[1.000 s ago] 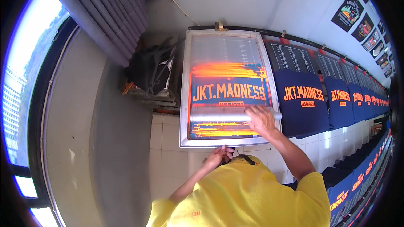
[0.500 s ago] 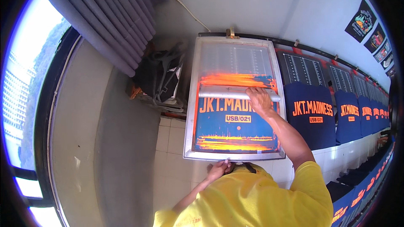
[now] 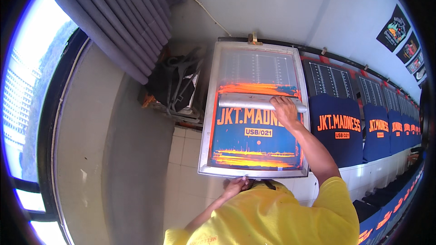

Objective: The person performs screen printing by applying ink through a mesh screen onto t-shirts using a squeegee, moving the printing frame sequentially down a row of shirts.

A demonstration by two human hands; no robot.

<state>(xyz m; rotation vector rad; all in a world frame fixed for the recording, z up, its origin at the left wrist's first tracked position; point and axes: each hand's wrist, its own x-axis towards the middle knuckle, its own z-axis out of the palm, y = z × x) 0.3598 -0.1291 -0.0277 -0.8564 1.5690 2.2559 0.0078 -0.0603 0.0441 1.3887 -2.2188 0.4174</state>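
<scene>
My right hand (image 3: 284, 110) is closed over the right part of a long silver squeegee (image 3: 245, 101), which lies across a printing screen. The screen has a metal frame (image 3: 208, 122) and a blue stencil with orange lettering. Orange ink (image 3: 254, 87) forms a band just beyond the squeegee. More orange and yellow ink (image 3: 254, 158) streaks the near end of the mesh. At the frame's near edge, my left hand (image 3: 237, 185) has its fingers curled against the rim; they are partly hidden. What lies beneath the screen is mostly covered.
A brass-coloured clamp (image 3: 254, 39) joins the frame's far edge to a dark rail. Printed navy shirts (image 3: 339, 120) on boards run off to the right, with more (image 3: 386, 213) at lower right. A black bag (image 3: 175, 84) sits left of the screen, below a grey curtain (image 3: 118, 22).
The whole view has shifted slightly. The squeegee is marginally farther up the screen and shows more of its flat side, with my right hand still on it. My left hand stays at the near rim.
</scene>
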